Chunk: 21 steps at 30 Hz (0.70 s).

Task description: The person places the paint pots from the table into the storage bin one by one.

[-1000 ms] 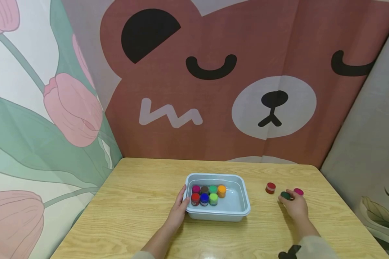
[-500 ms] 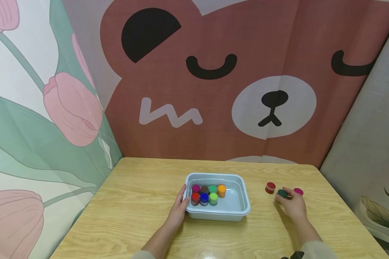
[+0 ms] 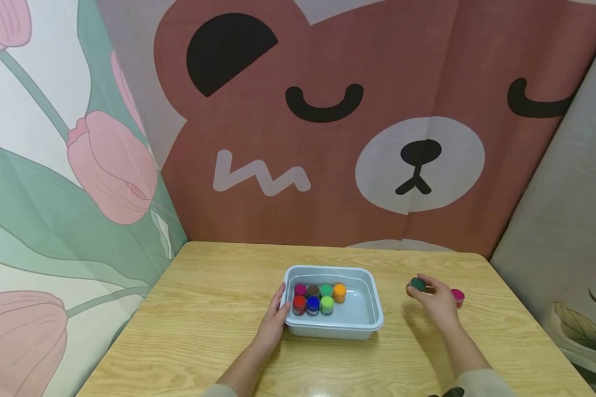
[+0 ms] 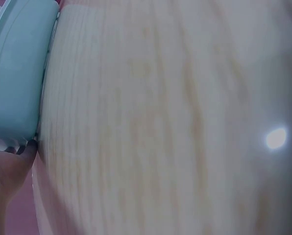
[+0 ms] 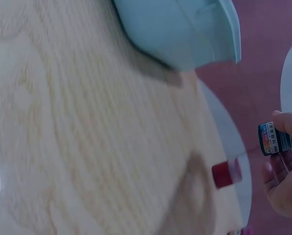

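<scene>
R hand [image 3: 437, 300] has the dark green jar [image 3: 417, 284] pinched btwn thumb & fingers, right of centre in the head frame, off the tabletop [image 3: 218, 286]. Held jar covers most of the red jar [image 5: 221, 176] there, just a sliver showing at its left; right wrist view shows the two apart. R hand is cut off by the right edge of that view; pink jar [image 3: 458, 296] barely makes it in at the bottom.

Green jar's label faces the right wrist cam, print too small to read. Its round green end faces up toward the head cam; axis runs approx L–R in the wrist pic. Squat shape, so no clear long axis.

L hand [image 3: 272, 321] is against the left end of the blue tub [image 3: 333, 326]; can't tell if it's clenched round the wall or just resting. Fingertips are dark & hard to make out in left wrist view, tub cut off upper left. Tub's long side runs L–R in the head frame, w/ seven jars [image 3: 326, 305] in two rows in its left part, lower halves partly hidden.
</scene>
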Each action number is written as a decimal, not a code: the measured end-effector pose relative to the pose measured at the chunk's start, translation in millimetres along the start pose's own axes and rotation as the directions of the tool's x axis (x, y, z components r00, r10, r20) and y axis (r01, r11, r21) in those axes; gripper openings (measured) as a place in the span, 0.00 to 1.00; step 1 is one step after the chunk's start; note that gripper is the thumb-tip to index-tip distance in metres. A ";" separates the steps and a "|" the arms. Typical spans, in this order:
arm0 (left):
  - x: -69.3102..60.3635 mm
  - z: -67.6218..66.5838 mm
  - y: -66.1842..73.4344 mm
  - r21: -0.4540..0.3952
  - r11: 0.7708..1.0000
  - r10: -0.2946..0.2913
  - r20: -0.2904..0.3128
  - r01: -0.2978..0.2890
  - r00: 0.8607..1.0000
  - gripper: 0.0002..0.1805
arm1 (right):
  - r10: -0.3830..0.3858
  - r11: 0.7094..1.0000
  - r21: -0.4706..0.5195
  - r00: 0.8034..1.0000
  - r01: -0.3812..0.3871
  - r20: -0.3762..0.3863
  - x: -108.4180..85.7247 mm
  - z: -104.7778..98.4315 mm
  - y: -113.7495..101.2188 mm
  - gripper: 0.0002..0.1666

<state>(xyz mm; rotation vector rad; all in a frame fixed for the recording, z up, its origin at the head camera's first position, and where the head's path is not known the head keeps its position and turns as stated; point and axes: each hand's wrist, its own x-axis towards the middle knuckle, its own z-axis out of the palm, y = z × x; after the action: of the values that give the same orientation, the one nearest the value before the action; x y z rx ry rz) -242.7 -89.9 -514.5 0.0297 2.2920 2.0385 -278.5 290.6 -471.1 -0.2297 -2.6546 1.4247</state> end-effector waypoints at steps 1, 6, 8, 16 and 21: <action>-0.1 0.0 0.1 -0.001 1.000 0.000 -0.001 0.000 1.000 0.32 | -0.010 1.000 -0.004 1.000 0.010 0.001 0.3 1.1 -3.5 0.39; 0.1 0.0 -0.3 -0.005 1.000 0.005 -0.001 -0.005 1.000 0.32 | -0.030 1.000 0.004 0.999 0.030 0.029 -3.2 7.4 -22.1 0.39; 0.3 -0.4 -0.4 -0.005 1.000 0.003 0.000 -0.003 1.000 0.32 | -0.031 0.999 0.011 0.998 0.030 0.046 -5.2 11.0 -29.4 0.39; -0.6 -0.7 0.3 0.003 1.000 0.000 0.000 0.000 1.000 0.32 | -0.108 0.993 0.049 0.991 0.105 0.076 -10.0 32.4 -53.5 0.35; -0.9 -0.5 0.9 -0.001 1.000 -0.003 0.002 0.003 1.000 0.32 | -0.136 0.990 0.046 0.987 0.132 0.089 -12.1 47.1 -64.8 0.33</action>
<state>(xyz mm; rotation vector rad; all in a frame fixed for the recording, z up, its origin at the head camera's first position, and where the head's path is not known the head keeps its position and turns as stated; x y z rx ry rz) -241.8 -90.4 -513.5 0.0288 2.2884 2.0371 -280.0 214.5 -443.4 0.0194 -2.6527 1.4776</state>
